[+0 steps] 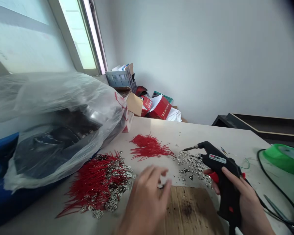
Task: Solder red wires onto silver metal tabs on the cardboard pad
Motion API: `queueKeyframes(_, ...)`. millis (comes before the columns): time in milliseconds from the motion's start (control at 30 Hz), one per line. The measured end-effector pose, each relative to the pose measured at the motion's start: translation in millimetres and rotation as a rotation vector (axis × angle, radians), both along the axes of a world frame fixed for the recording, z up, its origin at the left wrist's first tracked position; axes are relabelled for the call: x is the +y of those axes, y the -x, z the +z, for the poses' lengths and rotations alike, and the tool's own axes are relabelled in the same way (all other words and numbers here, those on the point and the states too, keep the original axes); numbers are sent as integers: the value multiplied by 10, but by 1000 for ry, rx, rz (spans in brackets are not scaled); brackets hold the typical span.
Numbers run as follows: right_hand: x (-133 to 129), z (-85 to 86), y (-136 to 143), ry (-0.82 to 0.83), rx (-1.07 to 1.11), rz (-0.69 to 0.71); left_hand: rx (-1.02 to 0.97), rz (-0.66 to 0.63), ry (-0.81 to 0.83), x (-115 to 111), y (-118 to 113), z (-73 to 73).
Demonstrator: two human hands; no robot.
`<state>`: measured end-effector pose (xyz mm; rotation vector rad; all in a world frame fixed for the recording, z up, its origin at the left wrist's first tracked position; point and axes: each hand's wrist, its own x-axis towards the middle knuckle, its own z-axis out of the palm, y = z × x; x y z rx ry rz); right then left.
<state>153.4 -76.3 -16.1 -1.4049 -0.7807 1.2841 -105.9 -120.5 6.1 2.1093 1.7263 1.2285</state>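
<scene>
My right hand (pixel 247 199) is wrapped around the handle of a black soldering gun (pixel 220 166) with a red trigger, its tip pointing left. Under the tip lies a heap of small silver metal terminals (pixel 193 166). My left hand (pixel 147 192), slightly blurred, hovers at the left edge of a scorched wooden board (pixel 186 209). Its thumb and fingers are apart; a small dark bit shows in the gap, too unclear to name. Left of that hand is a pile of red wires with metal terminals on their ends (pixel 100 182). Loose red wires (pixel 149 147) lie farther back.
A translucent plastic bag (pixel 64 130) over a blue container (pixel 5 182) takes up the left side. Green tape (pixel 284 158), a black cable (pixel 276 179) and tweezers (pixel 275 207) lie at right. Boxes and papers (pixel 161 107) stand beyond the table's far edge.
</scene>
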Motion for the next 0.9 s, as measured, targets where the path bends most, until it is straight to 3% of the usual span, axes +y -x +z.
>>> queueKeyframes(133, 37, 19, -1, 20, 46, -13, 319, 204, 339, 553, 168, 89)
queueKeyframes(267, 68, 22, 6, 11, 100, 20, 380, 239, 431, 895, 379, 57)
queueKeyframes(500, 73, 69, 4, -10, 119, 0, 368, 210, 440, 905, 457, -52)
queueKeyframes(767, 100, 76, -36, -82, 109, -4, 260, 191, 408, 873, 549, -16)
queueKeyframes(900, 102, 93, -36, -140, 110, 2, 136, 26, 375, 811, 426, 50)
